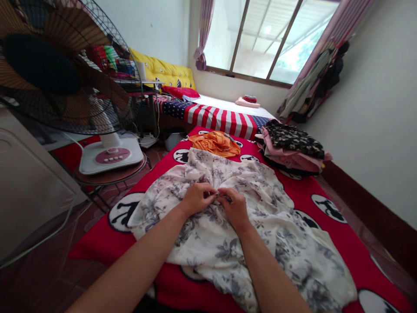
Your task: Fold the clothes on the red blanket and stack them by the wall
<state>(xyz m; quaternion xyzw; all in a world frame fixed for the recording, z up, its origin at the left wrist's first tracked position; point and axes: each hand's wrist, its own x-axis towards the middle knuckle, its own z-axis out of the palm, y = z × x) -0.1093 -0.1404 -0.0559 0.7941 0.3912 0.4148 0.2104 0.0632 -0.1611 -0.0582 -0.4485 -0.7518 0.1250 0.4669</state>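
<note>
Two bare forearms reach in over the near edge of a bed, and the person's left hand (pixel 197 199) and right hand (pixel 235 208) meet almost fingertip to fingertip on a floral garment (pixel 208 248). It is a thin cream cloth with grey leaf prints, lying rumpled across the middle of a red cover (pixel 339 256) printed with white ovals and black figures. Both hands are narrowed into a tight pinch, gathering a small fold near the garment's centre; whether anything smaller sits between the fingers is too hard to tell from here. Just beyond the garment's far edge lies a crumpled orange cloth (pixel 215 144), and toward the far right corner of the bed sits a stack of clothes (pixel 291 145), dark print on top of pink. Past the foot of this bed stands a second bed with a stars-and-stripes cover (pixel 218 119), holding a red pillow (pixel 180 92) and a small pile of folded pink cloth (pixel 247 102) near a yellow cushion (pixel 163 65). To the left, a large fan (pixel 42 65) stands on a round brown table (pixel 110 177). Clothes (pixel 312 82) hang on the right wall beside a curtained window (pixel 260 43).
</note>
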